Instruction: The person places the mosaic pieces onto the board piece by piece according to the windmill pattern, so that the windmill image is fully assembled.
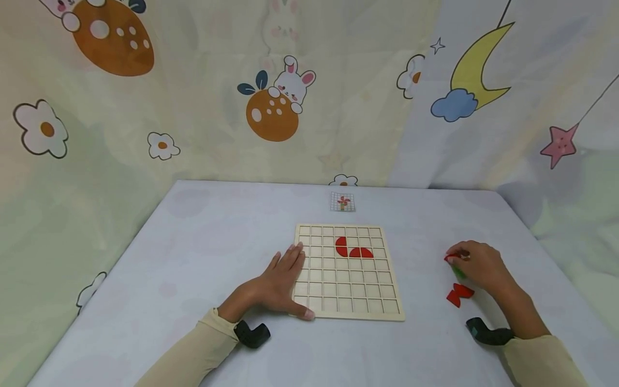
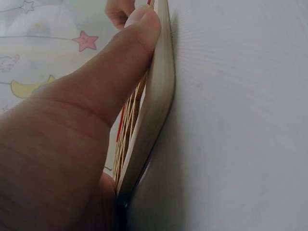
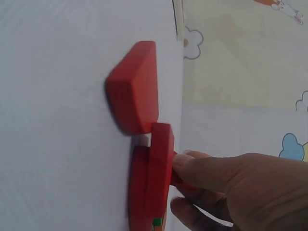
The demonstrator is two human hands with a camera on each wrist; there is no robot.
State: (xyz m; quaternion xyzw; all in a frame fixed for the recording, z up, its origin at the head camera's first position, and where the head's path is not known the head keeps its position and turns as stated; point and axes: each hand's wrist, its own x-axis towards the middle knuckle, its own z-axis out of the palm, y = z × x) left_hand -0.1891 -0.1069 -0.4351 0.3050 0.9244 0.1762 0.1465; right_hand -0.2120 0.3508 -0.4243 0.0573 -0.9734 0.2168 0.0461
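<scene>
My left hand (image 1: 276, 286) lies spread over the left edge of a wooden grid board (image 1: 338, 307), thumb at its near left corner. In the left wrist view that thumb (image 2: 103, 77) presses along the board's rim. Several red curved pieces (image 1: 341, 246) sit in cells near the board's far side. To the right of the board, my right hand (image 1: 485, 267) pinches a small red block (image 1: 450, 258) between thumb and fingers. Beneath it a green block (image 1: 458, 273) partly shows. Nearer to me lie red blocks (image 1: 463, 291), seen large as a red block (image 3: 139, 89) in the right wrist view.
A small picture card (image 1: 342, 202) with a red and green figure on a grid lies beyond the board. The white table (image 1: 217, 231) ends at a cartoon-printed curtain (image 1: 203, 107). Both wrists wear black camera straps (image 1: 251, 335).
</scene>
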